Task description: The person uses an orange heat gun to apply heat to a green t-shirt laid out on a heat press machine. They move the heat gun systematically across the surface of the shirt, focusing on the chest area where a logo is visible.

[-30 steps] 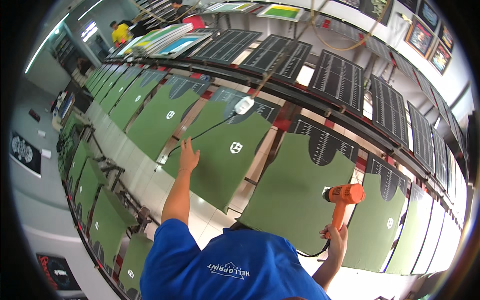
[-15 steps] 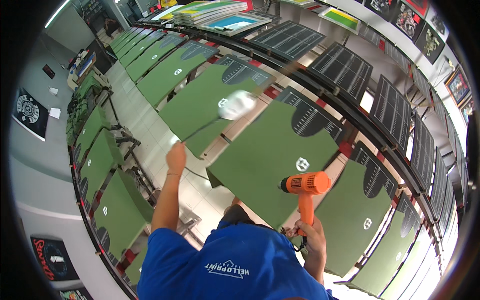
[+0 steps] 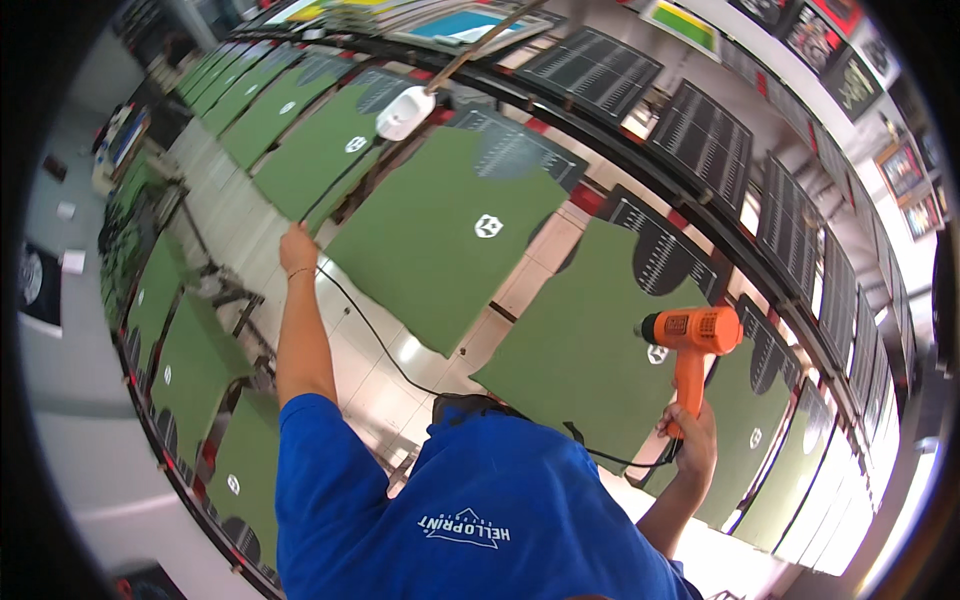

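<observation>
My left hand (image 3: 298, 248) is closed round a black power cord (image 3: 350, 300), reaching out to the left over the walkway. From that hand the cord runs up to a white power socket block (image 3: 405, 113), which hangs from a tan cord or rod (image 3: 480, 52) above the boards. The other stretch of cord loops back toward my waist. My right hand (image 3: 692, 432) grips the handle of an orange heat gun (image 3: 692, 332). Its dark nozzle points left, over a green fabric panel (image 3: 590, 340) with a small white emblem.
A long row of boards with green fabric panels (image 3: 440, 240) runs from far left to near right. Across the dark rail (image 3: 590, 150) stand black gridded boards (image 3: 700, 135). Another row of green panels (image 3: 205, 350) lies to my left. Framed screens (image 3: 470, 30) are stacked at the back.
My view has shifted to the right along the row. The white socket block sits farther left and higher in view. Both hands keep hold of the cord and the heat gun.
</observation>
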Demonstrator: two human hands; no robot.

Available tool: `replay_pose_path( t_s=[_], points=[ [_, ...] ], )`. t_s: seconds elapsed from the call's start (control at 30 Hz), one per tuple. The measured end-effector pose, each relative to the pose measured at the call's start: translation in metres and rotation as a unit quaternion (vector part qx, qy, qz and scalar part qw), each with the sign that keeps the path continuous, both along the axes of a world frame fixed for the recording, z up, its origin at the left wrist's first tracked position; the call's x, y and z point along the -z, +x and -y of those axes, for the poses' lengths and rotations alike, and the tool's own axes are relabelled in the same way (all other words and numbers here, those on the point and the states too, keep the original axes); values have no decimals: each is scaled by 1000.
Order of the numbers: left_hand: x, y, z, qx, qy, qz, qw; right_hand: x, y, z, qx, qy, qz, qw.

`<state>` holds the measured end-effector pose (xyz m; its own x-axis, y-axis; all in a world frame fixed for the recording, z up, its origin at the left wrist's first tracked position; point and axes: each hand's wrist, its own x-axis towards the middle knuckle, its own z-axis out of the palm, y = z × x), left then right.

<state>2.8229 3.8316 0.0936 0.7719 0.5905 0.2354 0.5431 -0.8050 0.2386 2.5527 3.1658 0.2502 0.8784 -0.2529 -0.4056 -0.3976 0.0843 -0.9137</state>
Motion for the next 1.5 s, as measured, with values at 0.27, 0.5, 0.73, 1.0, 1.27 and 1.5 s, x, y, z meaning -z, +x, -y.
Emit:
replay_pose_path(
  t_s=[0.27, 0.5, 0.73, 1.0, 1.27, 1.5],
  points=[
    [80, 74, -66, 43, -23, 9, 999, 27, 16, 7, 150, -40, 17, 988],
    [123, 74, -33, 119, -51, 13, 991, 43, 16, 16, 183, -23, -32, 982],
    [113, 69, 20, 174, 15, -13, 985, 51, 27, 12, 178, -17, -51, 983],
    [109, 71, 46, 106, -17, -25, 994, 55, 33, 14, 151, -22, -51, 987],
    [93, 24, 189, 186, -22, 102, 977, 59, 36, 20, 137, -38, -66, 988],
    [78, -47, 323, 456, -158, 57, 874, 65, 38, 21, 138, -41, -58, 988]
  ],
)
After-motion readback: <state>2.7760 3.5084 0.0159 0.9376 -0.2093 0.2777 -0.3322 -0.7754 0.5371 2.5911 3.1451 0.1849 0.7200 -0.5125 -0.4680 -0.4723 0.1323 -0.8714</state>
